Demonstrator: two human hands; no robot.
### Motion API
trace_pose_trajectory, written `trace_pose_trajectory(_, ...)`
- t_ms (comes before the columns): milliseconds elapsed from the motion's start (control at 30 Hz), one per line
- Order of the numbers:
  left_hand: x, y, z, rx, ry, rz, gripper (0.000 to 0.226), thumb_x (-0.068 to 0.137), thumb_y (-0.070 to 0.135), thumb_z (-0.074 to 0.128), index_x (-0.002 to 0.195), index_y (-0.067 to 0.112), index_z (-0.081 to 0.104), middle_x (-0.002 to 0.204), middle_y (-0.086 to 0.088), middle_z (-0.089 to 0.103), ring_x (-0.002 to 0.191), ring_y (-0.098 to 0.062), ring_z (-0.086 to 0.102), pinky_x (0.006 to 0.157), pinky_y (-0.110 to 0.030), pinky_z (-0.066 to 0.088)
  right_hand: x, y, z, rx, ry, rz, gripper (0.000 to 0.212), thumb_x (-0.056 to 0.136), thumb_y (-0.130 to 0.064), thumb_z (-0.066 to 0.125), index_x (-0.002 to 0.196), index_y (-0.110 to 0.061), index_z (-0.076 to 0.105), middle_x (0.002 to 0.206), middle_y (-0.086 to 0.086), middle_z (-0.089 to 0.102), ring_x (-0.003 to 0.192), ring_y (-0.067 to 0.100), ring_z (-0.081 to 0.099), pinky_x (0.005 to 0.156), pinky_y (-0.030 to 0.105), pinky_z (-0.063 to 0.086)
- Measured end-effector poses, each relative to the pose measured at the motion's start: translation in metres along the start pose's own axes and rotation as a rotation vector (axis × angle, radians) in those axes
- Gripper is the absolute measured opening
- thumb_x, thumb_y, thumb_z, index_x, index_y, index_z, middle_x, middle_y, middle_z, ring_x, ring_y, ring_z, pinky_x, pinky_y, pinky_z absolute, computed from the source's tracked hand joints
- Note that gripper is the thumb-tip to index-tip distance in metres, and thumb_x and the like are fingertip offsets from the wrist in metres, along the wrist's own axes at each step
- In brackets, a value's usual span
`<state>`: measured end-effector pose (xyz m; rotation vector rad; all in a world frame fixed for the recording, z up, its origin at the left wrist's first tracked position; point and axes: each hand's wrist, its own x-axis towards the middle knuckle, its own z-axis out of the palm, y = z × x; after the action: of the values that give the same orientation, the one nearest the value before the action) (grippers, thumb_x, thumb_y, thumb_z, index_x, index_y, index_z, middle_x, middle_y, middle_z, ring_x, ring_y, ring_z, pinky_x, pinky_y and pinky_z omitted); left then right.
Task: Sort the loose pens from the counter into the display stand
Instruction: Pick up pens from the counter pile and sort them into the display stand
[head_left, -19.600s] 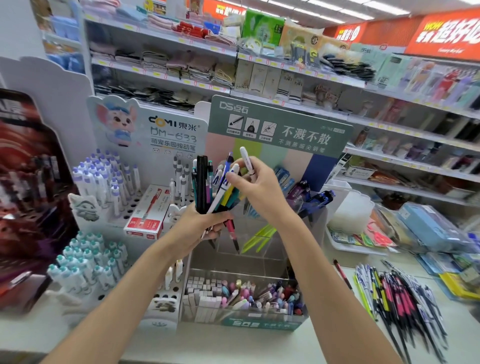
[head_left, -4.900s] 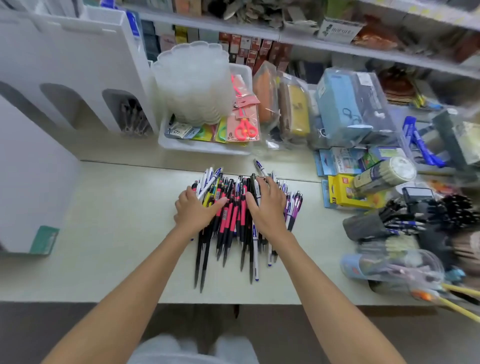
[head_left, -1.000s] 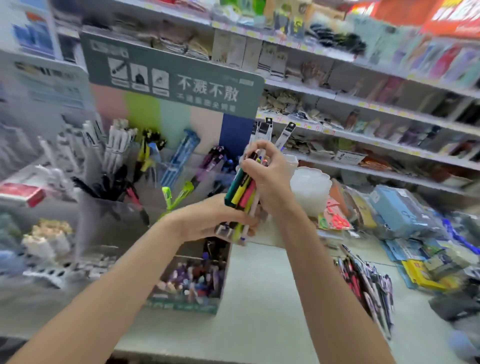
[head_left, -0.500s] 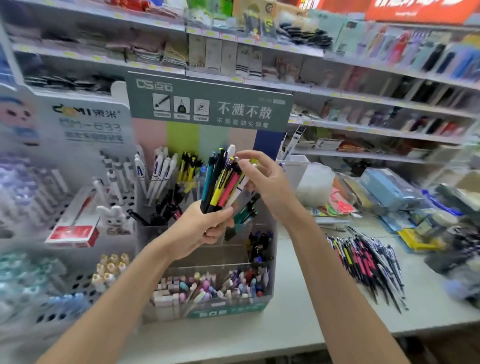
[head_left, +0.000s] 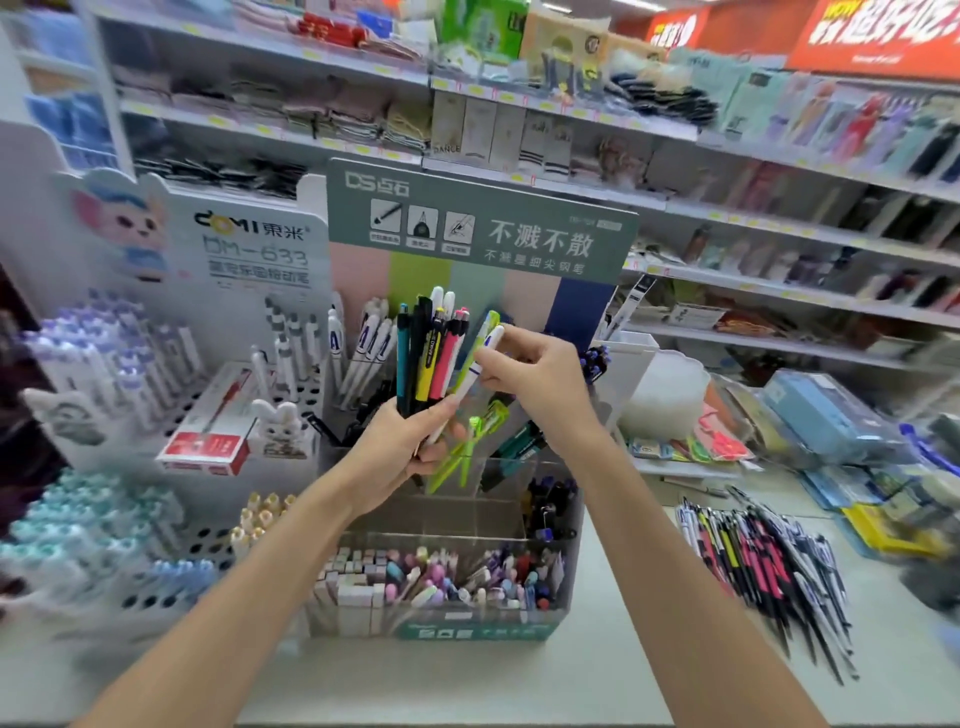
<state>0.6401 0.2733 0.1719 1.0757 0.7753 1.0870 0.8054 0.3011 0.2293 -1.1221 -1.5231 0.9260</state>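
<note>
Two hands were raised right in front of the display stand (head_left: 483, 244). Left hand (head_left: 410, 447) gripped a bundle of pens (head_left: 426, 358) upright, fingers curled round the lower barrels, tops fanned against the stand's striped back panel. Right hand (head_left: 540, 374) pinched a white pen (head_left: 475, 371) near its top between thumb and fingertips; the pen slanted, its lower end down at the left hand. Loose pens (head_left: 763, 566) lay heaped on the counter (head_left: 623, 649) right of the stand. Green pens (head_left: 467, 447) leaned in a middle compartment of the stand.
</note>
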Motion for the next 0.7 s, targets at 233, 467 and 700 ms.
trace_pose_trajectory(233, -0.003, -0.006, -0.021, -0.034, 0.066, -0.013, 0.037, 0.087, 0.027, 0.062, 0.108, -0.003, 0.057, 0.069, -0.004, 0.059, 0.046, -0.008, 0.037, 0.039, -0.015, 0.027, 0.016, -0.013, -0.001, 0.448, 0.245, 0.099, 0.015, 0.098, 0.000, 0.046, 0.089, -0.008, 0.055, 0.081, 0.008, 0.061, 0.078, 0.023, 0.068, 0.079, 0.038, 0.058)
trace_pose_trajectory(467, -0.014, -0.007, -0.036, -0.004, -0.166, -0.124, 0.038, 0.092, 0.025, 0.063, 0.117, 0.001, 0.047, 0.073, -0.005, 0.053, 0.049, -0.007, 0.032, 0.042, -0.014, 0.024, 0.039, -0.021, 0.009, -0.072, -0.259, 0.065, 0.012, 0.094, -0.028, 0.063, 0.096, -0.019, 0.070, 0.099, -0.009, 0.070, 0.083, -0.005, 0.061, 0.076, 0.014, 0.044)
trace_pose_trajectory(700, -0.029, -0.002, -0.054, 0.023, -0.243, -0.165, 0.035, 0.093, 0.022, 0.060, 0.123, 0.005, 0.061, 0.070, -0.003, 0.041, 0.050, -0.008, 0.024, 0.042, -0.016, 0.019, 0.039, -0.013, 0.028, 0.019, -0.522, 0.027, 0.021, 0.095, -0.029, 0.063, 0.113, -0.023, 0.073, 0.103, -0.010, 0.070, 0.091, 0.005, 0.059, 0.096, 0.029, 0.042)
